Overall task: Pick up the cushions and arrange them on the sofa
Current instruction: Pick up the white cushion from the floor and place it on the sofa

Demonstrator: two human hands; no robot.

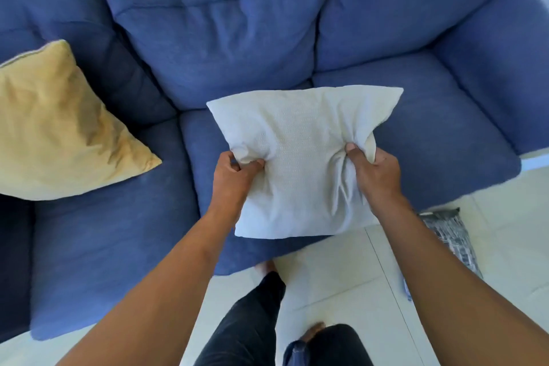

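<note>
Both hands, the left hand [236, 171] and right hand [375, 171], squeezed the soft white square cushion [300, 154] over the big blue fabric sofa [214, 38], where a yellow cushion [59, 128] already sat, while a grey patterned cushion [448, 235] waited on the floor beside it.

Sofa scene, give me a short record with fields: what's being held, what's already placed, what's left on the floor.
held: white cushion, gripped by left hand and right hand on its two sides, over the middle seat
fabric: bunched under both grips
placed: yellow cushion, leaning at the left end of the blue sofa
on floor: patterned grey cushion, by the sofa's right front, partly hidden by the right arm
also on floor: a blue item near the feet, unclear what it is
</note>
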